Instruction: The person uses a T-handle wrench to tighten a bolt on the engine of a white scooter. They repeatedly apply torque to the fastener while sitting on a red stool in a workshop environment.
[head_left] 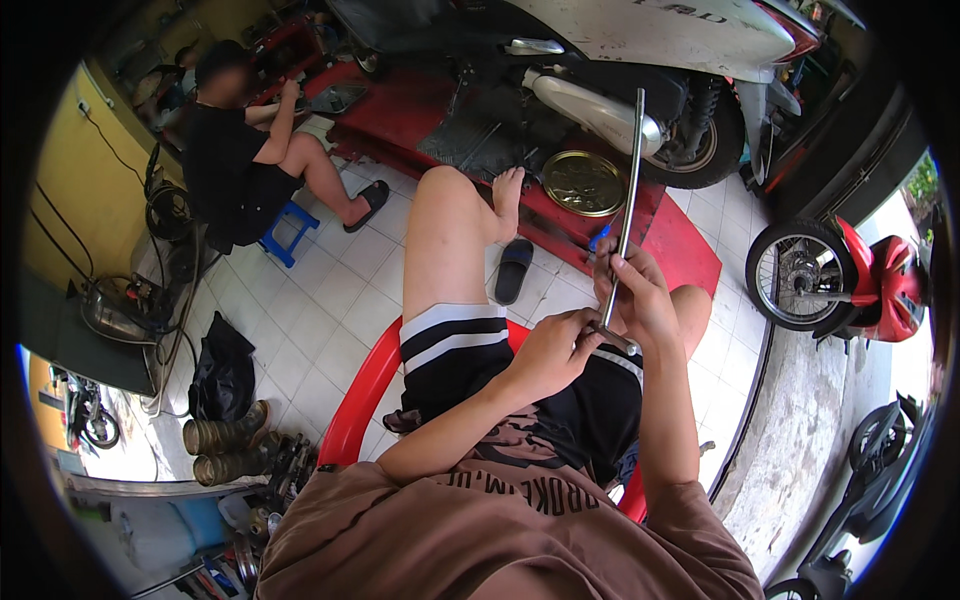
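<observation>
A long T-shaped metal wrench (632, 175) stands tilted in front of me, its shaft rising toward the scooter and its short crossbar low over my lap. My right hand (643, 288) is closed round the lower shaft. At the crossbar, the fingers of my left hand (556, 350) are pinched on the tool, and a rounded bar end shows beyond them. Just past my right fingers is a small blue object (599, 238); whether it is touched or held I cannot make out. Behind the shaft, a round gold-coloured tray (583, 183) lies on the red platform.
A white scooter (600, 110) stands on the red lift platform (690, 250). At left, a co-worker (230, 150) sits on a blue stool (290, 232). I sit on a red chair (352, 400). Boots (225, 435) and a black bag (226, 368) are left; a red motorcycle (890, 290) is right.
</observation>
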